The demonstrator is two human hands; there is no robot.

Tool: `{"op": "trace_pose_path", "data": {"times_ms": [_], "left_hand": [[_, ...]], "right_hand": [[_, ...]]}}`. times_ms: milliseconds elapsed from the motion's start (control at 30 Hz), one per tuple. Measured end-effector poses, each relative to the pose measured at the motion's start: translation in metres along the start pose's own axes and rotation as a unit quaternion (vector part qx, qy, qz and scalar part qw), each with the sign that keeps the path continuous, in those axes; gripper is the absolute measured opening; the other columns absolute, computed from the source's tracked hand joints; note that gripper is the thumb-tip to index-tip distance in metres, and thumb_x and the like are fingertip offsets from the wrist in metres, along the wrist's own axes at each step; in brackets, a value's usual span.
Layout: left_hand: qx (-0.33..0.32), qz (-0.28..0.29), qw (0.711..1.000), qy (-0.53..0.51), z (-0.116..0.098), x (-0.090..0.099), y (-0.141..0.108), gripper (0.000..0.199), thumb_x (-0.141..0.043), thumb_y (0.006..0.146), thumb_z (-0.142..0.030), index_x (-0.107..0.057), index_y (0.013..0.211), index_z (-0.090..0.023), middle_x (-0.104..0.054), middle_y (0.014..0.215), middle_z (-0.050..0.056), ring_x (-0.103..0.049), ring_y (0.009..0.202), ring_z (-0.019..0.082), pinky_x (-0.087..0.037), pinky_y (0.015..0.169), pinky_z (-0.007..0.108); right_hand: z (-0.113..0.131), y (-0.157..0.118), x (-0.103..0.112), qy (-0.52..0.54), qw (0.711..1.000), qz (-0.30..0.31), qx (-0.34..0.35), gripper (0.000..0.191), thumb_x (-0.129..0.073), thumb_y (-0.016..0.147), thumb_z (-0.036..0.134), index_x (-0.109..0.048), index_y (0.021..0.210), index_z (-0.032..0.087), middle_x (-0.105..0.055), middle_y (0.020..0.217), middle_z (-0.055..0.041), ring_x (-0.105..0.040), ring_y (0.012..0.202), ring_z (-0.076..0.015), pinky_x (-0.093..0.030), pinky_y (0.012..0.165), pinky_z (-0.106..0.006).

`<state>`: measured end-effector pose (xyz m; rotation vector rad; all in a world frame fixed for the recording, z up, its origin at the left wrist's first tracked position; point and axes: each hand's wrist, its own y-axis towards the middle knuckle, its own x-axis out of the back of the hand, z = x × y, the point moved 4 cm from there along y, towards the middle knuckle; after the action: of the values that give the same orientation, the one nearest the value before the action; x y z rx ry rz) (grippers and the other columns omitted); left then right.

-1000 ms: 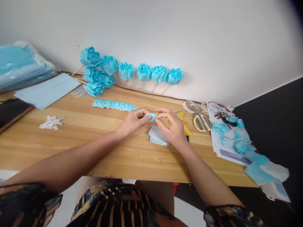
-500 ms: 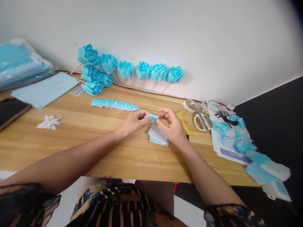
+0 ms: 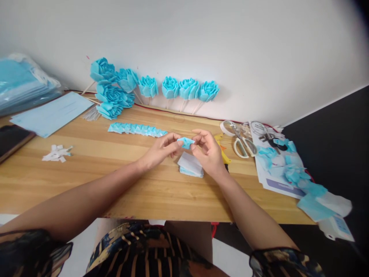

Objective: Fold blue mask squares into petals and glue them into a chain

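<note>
Between my two hands is a small folded piece of blue fabric [image 3: 186, 143], held above the table. My left hand [image 3: 164, 148] pinches its left end between thumb and fingers. At the right end, my right hand [image 3: 208, 151] grips it with thumb and fingertips. Just below lies a stack of white and blue fabric pieces [image 3: 190, 164], partly behind my right hand. A row of overlapping folded blue pieces [image 3: 137, 129] stretches away to the left. Behind my right hand shows part of a yellow glue gun [image 3: 225, 156].
Several blue fabric flowers on sticks [image 3: 170, 87] lean on the wall. White scraps [image 3: 57, 153], a flat blue sheet [image 3: 52, 114] and a plastic bag [image 3: 25, 84] are at left. Scissors [image 3: 245, 147], a tape roll [image 3: 227, 127] and blue scraps [image 3: 296, 173] lie at right.
The folded piece has been turned between my fingers and now shows more of its blue face with pointed ends. My view has shifted slightly.
</note>
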<state>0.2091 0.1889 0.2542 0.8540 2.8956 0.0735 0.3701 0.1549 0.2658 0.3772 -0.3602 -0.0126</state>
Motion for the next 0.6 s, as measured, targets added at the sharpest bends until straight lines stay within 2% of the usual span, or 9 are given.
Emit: {"op": "trace_pose_path", "data": {"times_ms": [100,600], "left_hand": [[-0.006,-0.013,1.0,0.005,-0.0007,0.0014,0.0003,0.035,-0.061,0.085,-0.05,-0.056,0.081,-0.015,-0.054,0.065,-0.002,-0.051,0.059,0.011,-0.044,0.057,0.023],[-0.007,-0.05,0.999,0.022,0.0067,0.0052,0.0042,0.034,-0.07,0.077,-0.046,-0.057,0.079,-0.015,-0.05,0.06,-0.005,-0.044,0.052,0.007,-0.036,0.05,0.021]], "right_hand": [[0.0001,-0.0007,0.0001,-0.001,1.0,0.002,0.002,0.036,-0.058,0.085,0.022,-0.052,0.121,0.025,-0.055,0.085,0.001,-0.057,0.081,-0.0148,-0.05,0.081,-0.031],[0.0025,-0.0015,-0.0029,0.006,1.0,0.024,0.018,0.037,-0.057,0.084,0.018,-0.054,0.121,0.025,-0.054,0.084,0.0014,-0.057,0.08,-0.0145,-0.049,0.081,-0.032]]}}
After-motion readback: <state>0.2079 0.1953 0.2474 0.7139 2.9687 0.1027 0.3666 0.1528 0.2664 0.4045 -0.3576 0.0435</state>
